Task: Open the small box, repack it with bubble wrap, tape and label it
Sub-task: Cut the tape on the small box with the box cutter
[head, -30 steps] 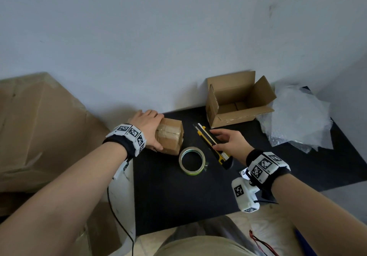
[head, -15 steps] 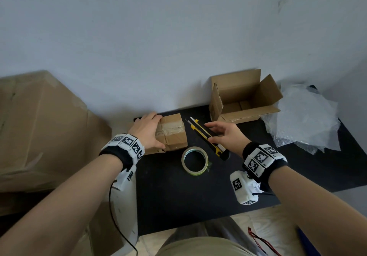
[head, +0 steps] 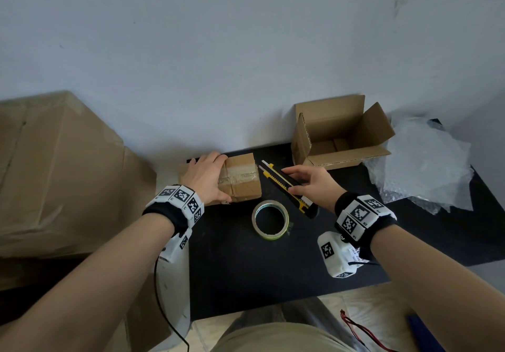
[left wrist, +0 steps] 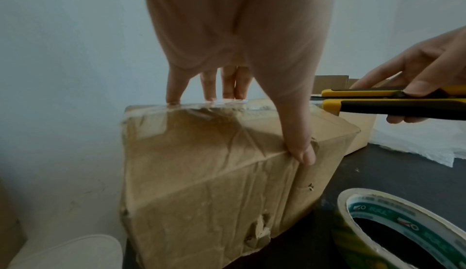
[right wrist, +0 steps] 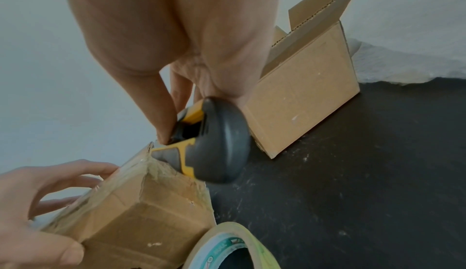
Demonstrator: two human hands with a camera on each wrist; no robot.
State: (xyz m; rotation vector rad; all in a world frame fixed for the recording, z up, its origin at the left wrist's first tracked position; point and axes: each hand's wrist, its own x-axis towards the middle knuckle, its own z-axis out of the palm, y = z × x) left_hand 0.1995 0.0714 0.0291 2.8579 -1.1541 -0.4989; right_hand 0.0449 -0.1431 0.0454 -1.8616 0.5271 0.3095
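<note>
The small taped cardboard box (head: 243,179) sits at the back left of the black table (head: 246,269). My left hand (head: 213,179) grips it, fingers over the far top edge and thumb (left wrist: 300,149) on the near edge. Just right of the box, my right hand (head: 296,181) holds a yellow and black utility knife (head: 276,178) off the table. The knife (left wrist: 378,103) lies level with the box top (left wrist: 214,173), its tip close to the right upper edge. Its butt end (right wrist: 219,143) faces the right wrist camera. A roll of clear tape (head: 273,236) lies flat in front of the box.
An open empty cardboard box (head: 338,136) stands at the back right against the wall, with crumpled bubble wrap (head: 426,166) beside it. A large cardboard box (head: 60,174) stands left of the table. A white object (head: 175,297) stands at the table's left edge.
My right hand closed on the knife and lifted it off the table toward the box. My left hand shifted the small box slightly and keeps hold of it.
</note>
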